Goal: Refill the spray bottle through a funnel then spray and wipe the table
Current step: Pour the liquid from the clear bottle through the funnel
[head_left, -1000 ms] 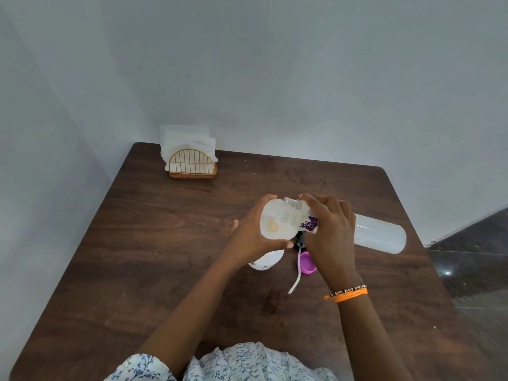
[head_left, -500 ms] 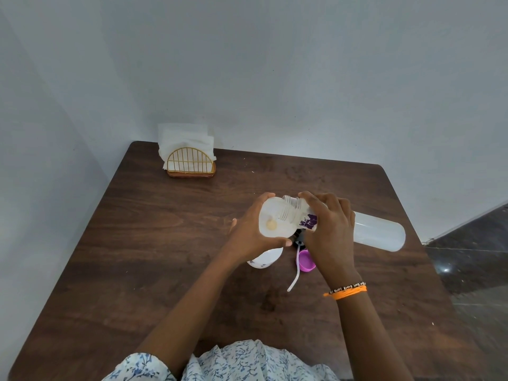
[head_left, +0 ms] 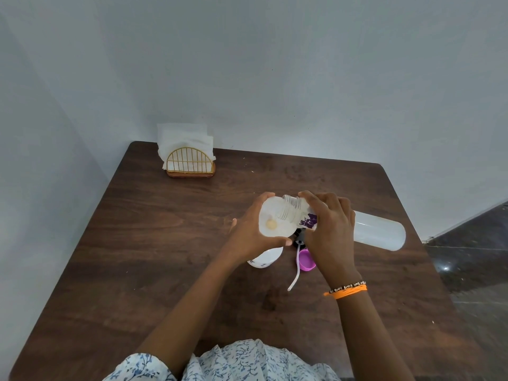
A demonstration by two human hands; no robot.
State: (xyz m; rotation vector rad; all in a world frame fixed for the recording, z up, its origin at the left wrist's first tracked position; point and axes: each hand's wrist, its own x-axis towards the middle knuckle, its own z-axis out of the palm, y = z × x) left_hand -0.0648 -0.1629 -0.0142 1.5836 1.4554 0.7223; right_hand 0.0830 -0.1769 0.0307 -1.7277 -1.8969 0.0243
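Observation:
My left hand (head_left: pixel 248 239) grips a white funnel (head_left: pixel 275 222) that sits on top of the small white spray bottle (head_left: pixel 265 260) standing on the table (head_left: pixel 137 257). In my right hand (head_left: pixel 331 232) is a long translucent refill bottle (head_left: pixel 380 232), tipped almost flat. Its threaded open mouth (head_left: pixel 291 207) reaches over the funnel's bowl. I cannot make out any liquid flowing. Just right of the spray bottle lie its black spray head (head_left: pixel 300 242), with a pale dip tube (head_left: pixel 293 279), and a purple cap (head_left: pixel 305 260).
A gold wire napkin holder (head_left: pixel 190 164) with white tissues stands at the table's far left corner. White walls close off the left and far sides. Dark floor shows past the table's right edge.

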